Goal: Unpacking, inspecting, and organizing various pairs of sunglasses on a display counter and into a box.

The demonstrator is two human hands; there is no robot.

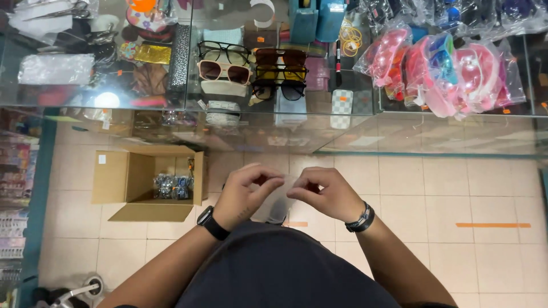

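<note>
Up close: two hands pinch a clear little bag

Right now the left hand (246,193) and the right hand (326,194) are close together, in front of the person's dark shirt (274,268). Between them is a small clear plastic bag (278,199). It is see-through, so it is hard to tell what is inside. The left hand pinches the bag's top left edge with its fingers curled in. The right hand pinches the top right edge, and its fingers are curled in too. Both hands touch the bag.

A black watch (212,223) is on the left wrist. A dark band (361,219) is on the right wrist.

Down on the tiled floor (434,194), off to the left of the hands, sits an open cardboard box (123,179) with small shiny packets (172,186) in it.

Above the hands is a glass counter (342,128). Sunglasses (251,71) lie in rows inside it. To the right are pink goggles in plastic bags (451,71)
</note>
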